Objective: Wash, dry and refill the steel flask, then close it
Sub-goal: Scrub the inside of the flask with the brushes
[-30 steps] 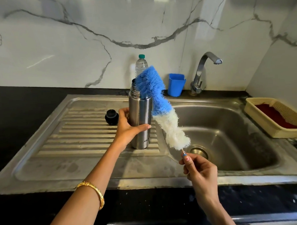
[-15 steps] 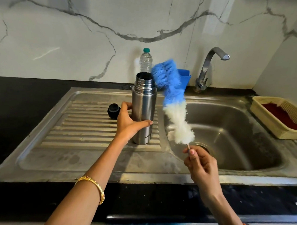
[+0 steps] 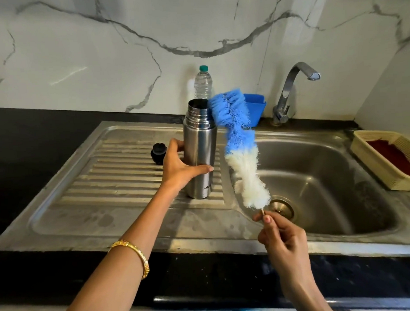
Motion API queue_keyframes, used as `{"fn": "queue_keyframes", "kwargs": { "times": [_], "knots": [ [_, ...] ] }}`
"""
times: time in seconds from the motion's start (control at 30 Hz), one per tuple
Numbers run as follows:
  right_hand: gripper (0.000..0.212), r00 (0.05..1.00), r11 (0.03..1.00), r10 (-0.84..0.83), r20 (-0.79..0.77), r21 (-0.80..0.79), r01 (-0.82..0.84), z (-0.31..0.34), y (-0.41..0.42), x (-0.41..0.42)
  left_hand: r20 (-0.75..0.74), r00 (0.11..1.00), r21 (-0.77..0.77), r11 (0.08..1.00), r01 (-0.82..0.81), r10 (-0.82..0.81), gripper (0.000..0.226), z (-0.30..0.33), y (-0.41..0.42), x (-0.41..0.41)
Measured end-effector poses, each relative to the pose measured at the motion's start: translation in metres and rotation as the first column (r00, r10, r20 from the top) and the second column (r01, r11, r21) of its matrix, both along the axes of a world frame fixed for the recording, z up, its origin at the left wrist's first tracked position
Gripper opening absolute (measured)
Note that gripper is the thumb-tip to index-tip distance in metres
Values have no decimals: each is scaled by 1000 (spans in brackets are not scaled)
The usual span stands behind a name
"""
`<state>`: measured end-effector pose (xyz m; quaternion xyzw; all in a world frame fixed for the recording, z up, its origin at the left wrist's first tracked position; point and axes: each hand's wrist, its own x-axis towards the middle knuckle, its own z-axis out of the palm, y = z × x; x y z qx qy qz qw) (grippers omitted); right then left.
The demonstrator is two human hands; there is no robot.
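Tall cylindrical steel flask [image 3: 200, 153] stands upright, mouth open, on the ribbed steel drainboard [image 3: 111, 176] left of the sink basin [image 3: 318, 181]. My left hand [image 3: 178, 168] grips its body, fingers wrapped round. My right hand [image 3: 282, 236] pinches the thin handle of a blue-and-white fluffy bottle brush [image 3: 240, 149], tip beside the flask's mouth. Black round cap [image 3: 158, 152] sits behind my left hand. Clear plastic bottle [image 3: 203, 83], blue tub [image 3: 256, 107], chrome tap [image 3: 290, 92] behind; black counter [image 3: 22, 137].

left hand [image 3: 180, 170] grips flask [image 3: 200, 150] | right hand [image 3: 282, 236] pinches brush [image 3: 240, 149]
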<state>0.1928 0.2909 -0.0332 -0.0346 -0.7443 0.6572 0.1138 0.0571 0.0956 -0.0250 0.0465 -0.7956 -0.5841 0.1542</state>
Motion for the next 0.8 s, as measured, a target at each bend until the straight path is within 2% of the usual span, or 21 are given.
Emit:
{"fn": "queue_keyframes", "kwargs": {
  "times": [0.1,0.2,0.4,0.53,0.7,0.8],
  "knots": [
    [29,1000,999,14,0,-50,-14,13,-7,-9,3,1000,10,1000,-9,9,71,2,-1,-1],
    [26,999,999,38,12,-27,-38,27,-8,-27,8,1000,-5,1000,-13,13,71,2,-1,-1],
    [28,988,991,87,131,-108,-73,23,9,10,4,1000,10,1000,-17,17,72,1,-2,-2],
    [28,994,995,88,70,39,-91,36,4,-21,2,1000,-4,1000,-8,8,71,1,-1,-2],
    [26,992,987,116,52,110,-121,30,7,-6,-6,1000,17,1000,-11,11,70,0,0,0],
    [29,991,989,119,62,78,-123,27,17,13,-20,1000,50,999,-23,24,69,-1,2,2]
  ]
}}
